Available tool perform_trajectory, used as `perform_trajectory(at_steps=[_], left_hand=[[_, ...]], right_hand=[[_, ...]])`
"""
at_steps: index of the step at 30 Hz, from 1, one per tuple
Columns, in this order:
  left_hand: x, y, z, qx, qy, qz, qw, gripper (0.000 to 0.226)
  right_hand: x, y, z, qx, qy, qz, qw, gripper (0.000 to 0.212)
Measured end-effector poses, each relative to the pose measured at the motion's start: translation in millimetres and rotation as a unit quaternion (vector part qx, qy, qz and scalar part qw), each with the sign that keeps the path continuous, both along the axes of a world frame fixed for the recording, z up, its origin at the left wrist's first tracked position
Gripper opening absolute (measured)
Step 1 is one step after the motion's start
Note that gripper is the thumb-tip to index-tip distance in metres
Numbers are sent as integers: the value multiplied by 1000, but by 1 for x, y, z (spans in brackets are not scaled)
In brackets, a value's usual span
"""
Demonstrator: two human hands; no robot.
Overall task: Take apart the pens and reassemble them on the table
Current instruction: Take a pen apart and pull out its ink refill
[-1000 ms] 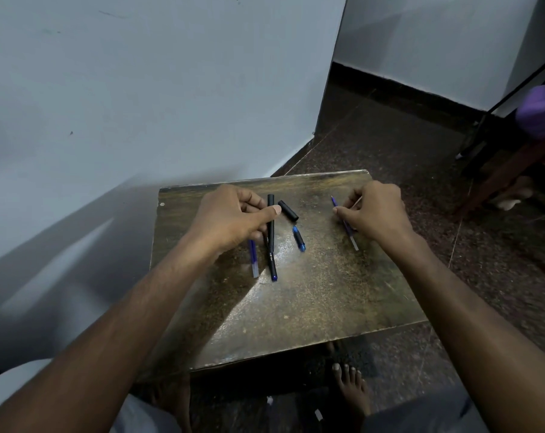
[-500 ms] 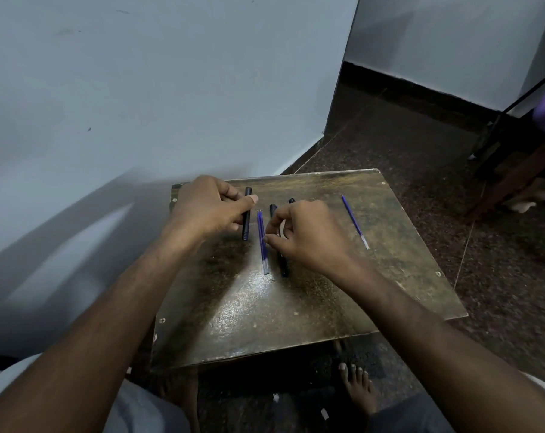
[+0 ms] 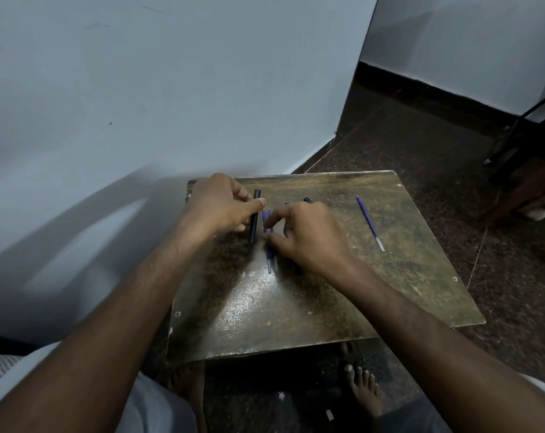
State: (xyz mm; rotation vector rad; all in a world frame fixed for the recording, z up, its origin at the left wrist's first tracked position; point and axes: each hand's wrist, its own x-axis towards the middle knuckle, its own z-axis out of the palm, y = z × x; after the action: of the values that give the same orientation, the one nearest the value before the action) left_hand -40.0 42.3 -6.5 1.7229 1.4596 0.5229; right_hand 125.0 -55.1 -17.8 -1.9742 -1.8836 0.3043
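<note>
Since prev. frame your right hand (image 3: 308, 235) dropped onto the thin blue refill (image 3: 269, 245), pinching it, blurred; left hand (image 3: 221, 204) pinches black plastic barrel (image 3: 254, 215) beside refill.

Left hand (image 3: 224, 204) grips black barrel (image 3: 254, 215); right hand (image 3: 308, 239) pinches blue refill (image 3: 269, 245).

Left hand (image 3: 222, 204) curled in a pinching grip, right hand (image 3: 308, 237) beside it, fingers bent downward.

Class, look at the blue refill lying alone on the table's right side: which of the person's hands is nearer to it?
Right. The right hand is left of the lone blue refill, apart from it; the left hand is farther left, holding a black barrel.
</note>
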Motion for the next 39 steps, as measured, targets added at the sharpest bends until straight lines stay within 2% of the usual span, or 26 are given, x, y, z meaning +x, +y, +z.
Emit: perform_trajectory(at_steps=[3,8,13,19,23,29,32,35,37,39], left_hand=[[-3,2,-4,-17,45,-17,999,27],[-4,1,-2,-39,100,-40,993,22],[-1,-2,0,-51,109,-42,992,21],[0,1,-4,-26,137,-43,989,22],[1,1,-6,-21,149,-48,987,31],[-1,6,-11,-11,151,-57,987,32],[-2,6,-11,6,124,-40,992,26],[2,3,-4,40,45,-42,997,20],[5,-4,3,45,-19,-66,997,15],[11,-12,9,50,-50,-97,993,14]], right_hand=[[2,2,-2,5,-21,-17,1000,13],[7,1,-3,-9,-43,-44,998,17],[1,0,0,-32,-70,-84,994,38],[-23,0,7,-59,-64,-99,991,23],[-31,3,8,-64,-73,-107,989,42],[-30,4,13,-82,-57,-76,992,38],[-19,7,23,-87,-19,-62,994,38],[11,11,33,-79,68,-85,991,39],[32,10,39,-85,164,-108,977,40],[48,7,42,-104,292,-124,943,35]])
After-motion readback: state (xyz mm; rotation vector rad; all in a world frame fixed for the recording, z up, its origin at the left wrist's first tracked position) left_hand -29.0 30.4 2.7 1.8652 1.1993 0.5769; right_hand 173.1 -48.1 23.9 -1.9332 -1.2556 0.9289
